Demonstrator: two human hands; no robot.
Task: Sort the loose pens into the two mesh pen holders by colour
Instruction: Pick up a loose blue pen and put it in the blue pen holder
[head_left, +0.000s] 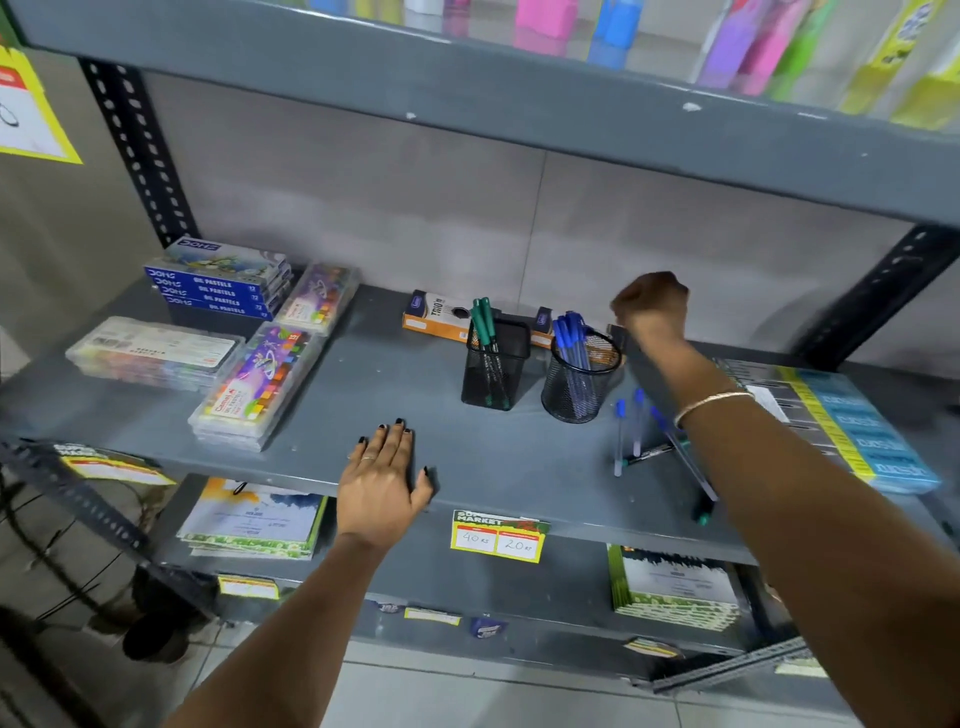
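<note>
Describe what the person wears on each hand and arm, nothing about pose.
Both forearms are bare, with no sleeves in view. The left hand has dark, near-black nail polish and a thin ring on one finger. The right hand is blurred, so its nails cannot be made out; its wrist carries a slim, pale metallic bangle. No watch or gloves show on either arm.

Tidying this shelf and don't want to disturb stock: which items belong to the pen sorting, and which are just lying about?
Job: square mesh holder, round mesh holder, loose pens.
Lying about: oil pastel boxes, crayon cases, orange box, price tag.
</note>
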